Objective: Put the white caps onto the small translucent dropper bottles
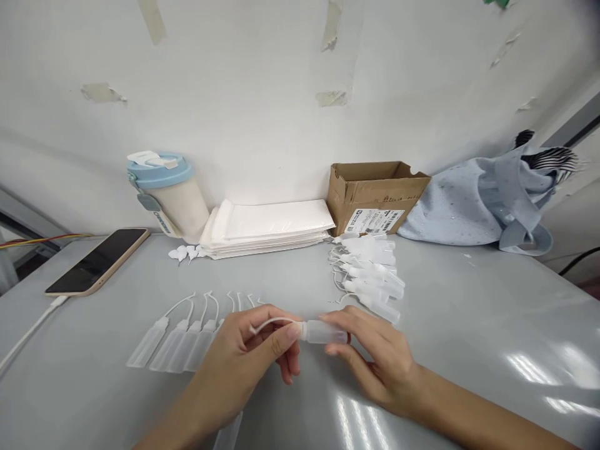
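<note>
A small translucent plastic squeeze bottle lies sideways between my hands, just above the table. My left hand pinches its neck between thumb and fingers, where a thin white curved strip runs back over the fingers. At the other end, my right hand grips the base with thumb and fingertips. Similar bottles lie in a row at the left, partly hidden behind my left hand. One more bottle shows below my left forearm. To the right, several bottles with thin strips lie in a pile.
Small white tips lie beside a stack of white padded envelopes. A cream tumbler, an open cardboard box and a light blue bag stand along the wall. At left, a phone is plugged into a cable.
</note>
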A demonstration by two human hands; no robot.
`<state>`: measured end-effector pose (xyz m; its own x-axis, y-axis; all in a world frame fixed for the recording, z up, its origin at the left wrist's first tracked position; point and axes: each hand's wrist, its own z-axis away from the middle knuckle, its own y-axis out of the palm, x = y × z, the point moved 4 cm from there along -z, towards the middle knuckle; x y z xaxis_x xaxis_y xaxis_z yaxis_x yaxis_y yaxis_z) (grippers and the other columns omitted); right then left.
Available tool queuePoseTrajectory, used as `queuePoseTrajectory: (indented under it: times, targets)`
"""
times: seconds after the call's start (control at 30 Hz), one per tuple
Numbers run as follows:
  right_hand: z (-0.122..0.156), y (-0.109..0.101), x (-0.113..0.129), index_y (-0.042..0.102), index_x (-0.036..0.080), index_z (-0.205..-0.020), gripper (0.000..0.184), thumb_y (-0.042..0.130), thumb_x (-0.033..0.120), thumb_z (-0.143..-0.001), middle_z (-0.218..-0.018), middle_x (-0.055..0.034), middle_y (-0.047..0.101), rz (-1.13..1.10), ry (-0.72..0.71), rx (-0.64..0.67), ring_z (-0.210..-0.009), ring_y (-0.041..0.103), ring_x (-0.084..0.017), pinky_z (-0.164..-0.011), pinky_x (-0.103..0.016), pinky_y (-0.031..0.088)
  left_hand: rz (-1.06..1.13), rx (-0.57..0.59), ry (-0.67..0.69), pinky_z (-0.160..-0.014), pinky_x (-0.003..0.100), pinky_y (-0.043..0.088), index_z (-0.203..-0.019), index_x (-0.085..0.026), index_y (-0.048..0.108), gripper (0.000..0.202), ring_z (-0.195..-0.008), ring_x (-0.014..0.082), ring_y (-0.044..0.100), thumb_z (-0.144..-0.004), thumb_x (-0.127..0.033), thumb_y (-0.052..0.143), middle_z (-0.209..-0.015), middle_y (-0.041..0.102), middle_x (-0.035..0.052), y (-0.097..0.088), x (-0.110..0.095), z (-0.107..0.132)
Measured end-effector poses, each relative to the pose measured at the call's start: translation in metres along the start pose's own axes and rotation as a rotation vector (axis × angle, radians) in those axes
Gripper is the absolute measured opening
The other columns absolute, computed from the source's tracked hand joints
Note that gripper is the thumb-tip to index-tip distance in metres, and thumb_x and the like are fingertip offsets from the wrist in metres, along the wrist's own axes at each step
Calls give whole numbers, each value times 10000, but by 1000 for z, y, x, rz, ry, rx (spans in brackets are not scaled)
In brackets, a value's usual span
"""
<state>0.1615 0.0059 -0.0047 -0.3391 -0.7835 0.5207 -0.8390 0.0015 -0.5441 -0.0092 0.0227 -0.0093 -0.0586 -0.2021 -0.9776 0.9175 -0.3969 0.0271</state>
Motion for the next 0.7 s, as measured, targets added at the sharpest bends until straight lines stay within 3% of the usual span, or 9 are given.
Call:
queuePoseTrajectory:
  times: [0.1, 0.27, 0.33, 0.47, 0.7]
  targets:
    - [-2, -1, 0, 570, 118, -1018, 157, 467, 162, -909, -698, -25, 524, -75, 136, 44, -601, 456, -132, -543, -253, 402, -26, 3, 6, -534, 220, 484, -850, -170, 690, 206, -537, 118, 590, -844, -345, 581, -595, 633, -11, 4, 0, 2]
    - [1, 8, -14, 588, 152, -788, 313, 451, 398, -925, -523, 59, 368, -493, 760, 140, -454, 327, -75, -419, -206, 271, -147, -116, 24, -546, 215, 482, -778, -176, 668, 197, -538, 120, 582, -837, -339, 576, -587, 625, -11, 9, -3, 6]
    - [4, 14, -18, 546, 158, -717, 365, 488, 473, -890, -482, 87, 294, -704, 945, 158, -410, 259, -55, -379, -189, 230, -232, -147, 59, -559, 216, 487, -762, -188, 652, 186, -550, 125, 588, -842, -329, 562, -590, 629, -11, 9, -3, 7]
    - [8, 23, -22, 421, 180, -607, 418, 576, 498, -829, -459, 109, 257, -1045, 1134, 170, -371, 162, -27, -318, -160, 144, -451, -159, 244, -544, 211, 489, -735, -206, 633, 182, -562, 130, 603, -860, -288, 529, -612, 644, -7, 9, -3, 7]
    - [15, 25, -23, 565, 138, -730, 290, 571, 395, -865, -501, 112, 203, -1281, 1354, 235, -387, 104, -26, -287, -129, 101, -697, -166, 577, -573, 181, 473, -959, -216, 611, 164, -582, 99, 604, -865, -118, 518, -670, 648, -23, 9, -7, 11]
